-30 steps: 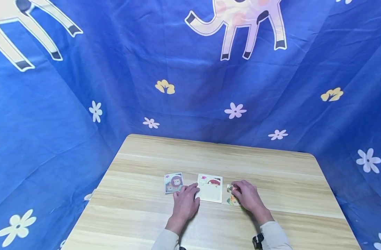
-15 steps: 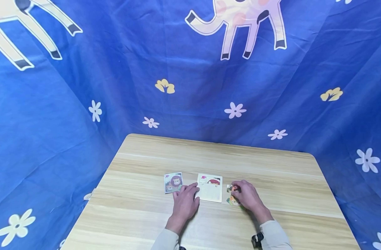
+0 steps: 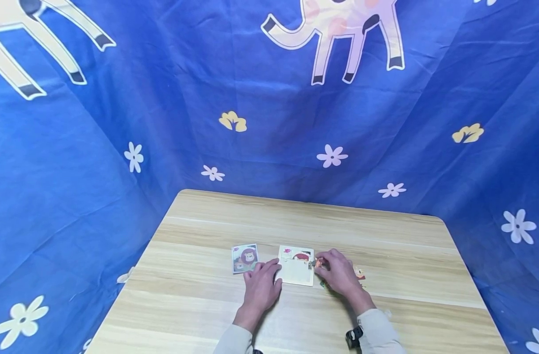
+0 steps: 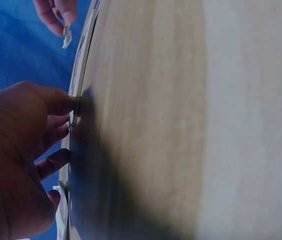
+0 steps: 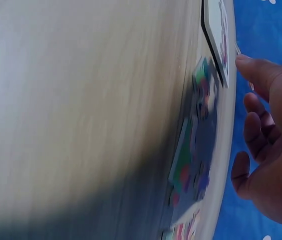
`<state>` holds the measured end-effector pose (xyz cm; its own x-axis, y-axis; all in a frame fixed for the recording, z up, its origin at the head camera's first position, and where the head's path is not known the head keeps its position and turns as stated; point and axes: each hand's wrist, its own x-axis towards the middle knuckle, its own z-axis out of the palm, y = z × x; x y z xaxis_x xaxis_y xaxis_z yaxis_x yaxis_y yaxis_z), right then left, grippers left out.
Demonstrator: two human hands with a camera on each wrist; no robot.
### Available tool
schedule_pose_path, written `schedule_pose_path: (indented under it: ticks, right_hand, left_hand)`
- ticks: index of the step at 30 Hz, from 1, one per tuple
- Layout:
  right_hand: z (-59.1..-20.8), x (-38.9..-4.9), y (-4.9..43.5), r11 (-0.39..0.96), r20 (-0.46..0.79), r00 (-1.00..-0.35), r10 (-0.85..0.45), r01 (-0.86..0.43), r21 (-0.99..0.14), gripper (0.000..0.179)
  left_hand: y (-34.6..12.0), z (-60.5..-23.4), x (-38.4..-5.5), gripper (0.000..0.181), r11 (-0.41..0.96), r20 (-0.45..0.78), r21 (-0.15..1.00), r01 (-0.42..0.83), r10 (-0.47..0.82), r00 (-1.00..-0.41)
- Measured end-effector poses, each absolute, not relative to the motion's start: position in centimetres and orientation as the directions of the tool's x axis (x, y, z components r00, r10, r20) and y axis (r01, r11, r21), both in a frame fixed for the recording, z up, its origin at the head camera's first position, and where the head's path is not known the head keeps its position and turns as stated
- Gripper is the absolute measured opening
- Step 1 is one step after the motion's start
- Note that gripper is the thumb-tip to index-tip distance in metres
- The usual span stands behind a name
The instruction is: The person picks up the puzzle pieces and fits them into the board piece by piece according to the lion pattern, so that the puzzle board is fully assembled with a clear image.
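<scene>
My left hand (image 3: pixel 261 290) rests at the left edge of a pale puzzle board (image 3: pixel 296 274), thumb and fingertips touching its rim. Along the far side of this board runs a strip of picture with pink and dark red parts; the rest is plain. At the board's right edge my right hand (image 3: pixel 342 276) pinches a small puzzle piece (image 3: pixel 317 263) with orange on it. The left wrist view has that piece (image 4: pixel 67 38) raised above the board (image 4: pixel 85 52). Under the right hand, loose puzzle pieces (image 5: pixel 183 155) lie on the table, partly hidden by it in the head view.
A square lion picture card (image 3: pixel 247 257) lies left of the board, close to the left fingers. More loose pieces (image 3: pixel 359 273) show to the right of the right hand. The wooden table (image 3: pixel 234 211) ends at a blue patterned curtain (image 3: pixel 274 147).
My right hand has moved left from the loose pieces to the board's right edge, bringing a puzzle piece along. Pieces it covered now show on its right. The left hand stays in place.
</scene>
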<state>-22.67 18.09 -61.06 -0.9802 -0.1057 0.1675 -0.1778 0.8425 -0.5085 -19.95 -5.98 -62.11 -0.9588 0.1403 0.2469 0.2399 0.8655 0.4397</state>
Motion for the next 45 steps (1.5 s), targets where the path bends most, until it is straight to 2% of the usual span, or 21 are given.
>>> schedule_pose_path:
  ticks: [13,22,45]
  right_hand:
    - [-60.9,-23.2,15.7,0.86,0.149,-0.978,-0.146,-0.2,-0.469,0.035]
    - [-60.6,-23.4,14.0,0.866,0.095,-0.978,-0.183,-0.206,-0.456,0.036]
    - [-60.5,-24.4,11.1,0.88,0.051,-0.967,-0.25,-0.249,-0.405,0.034]
  left_hand:
    - [-6.0,-62.6,-20.2,0.032,0.863,0.272,0.446,0.236,0.121,-0.955]
    - [-6.0,-62.1,-20.2,0.031,0.875,0.228,0.437,0.21,0.118,-0.966]
    - [-6.2,-61.8,-20.3,0.026,0.878,0.237,0.422,0.226,0.134,-0.962]
